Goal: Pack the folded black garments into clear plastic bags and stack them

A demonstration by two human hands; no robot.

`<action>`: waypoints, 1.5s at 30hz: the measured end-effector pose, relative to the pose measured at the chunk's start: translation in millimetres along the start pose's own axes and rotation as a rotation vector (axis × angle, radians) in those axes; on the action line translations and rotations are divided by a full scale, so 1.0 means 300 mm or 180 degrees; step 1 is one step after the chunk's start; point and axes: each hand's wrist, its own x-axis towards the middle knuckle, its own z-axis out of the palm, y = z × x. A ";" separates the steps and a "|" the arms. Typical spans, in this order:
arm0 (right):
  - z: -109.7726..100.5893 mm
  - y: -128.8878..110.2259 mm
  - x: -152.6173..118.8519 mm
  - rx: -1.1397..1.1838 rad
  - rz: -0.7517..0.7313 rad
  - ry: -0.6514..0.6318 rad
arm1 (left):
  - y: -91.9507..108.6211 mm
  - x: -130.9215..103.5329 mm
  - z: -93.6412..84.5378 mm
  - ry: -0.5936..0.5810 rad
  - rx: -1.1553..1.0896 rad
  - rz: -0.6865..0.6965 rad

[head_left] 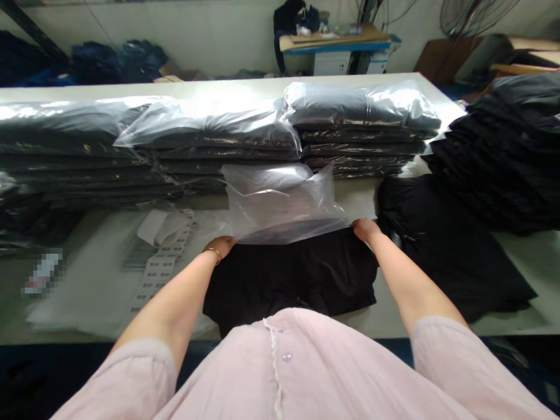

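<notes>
Head view: the black garment (pixel 315 268) lies at 6 o'clock, its far edge at the clear bag (pixel 280 201) mid-dial — left hand (pixel 224 246) at 8, right hand (pixel 366 228) at 3, fingers closed on the bag's near edge (whether they pinch cloth too, I can't tell). Uneven pull could tear or slip the thin film, or bunch the cloth — and the left forearm, if swept outward, might drag the label strip (pixel 163 269), farther out at 8
</notes>
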 end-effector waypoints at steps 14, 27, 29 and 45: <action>0.052 0.034 -0.432 0.0921 0.0592 -0.2247 | 0.005 -0.001 -0.016 -0.0014 0.0006 0.0051; 0.114 -0.089 -0.504 -0.0282 0.0807 -0.0415 | -0.086 -0.085 -0.077 -0.0660 0.0195 0.0453; 0.105 -0.108 -0.497 -0.0329 0.0800 -0.0441 | -0.127 -0.091 -0.081 -0.0856 0.0083 0.0617; 0.100 -0.184 -0.507 -0.0731 0.0600 -0.0042 | -0.215 -0.184 0.035 -0.0093 0.0084 0.0480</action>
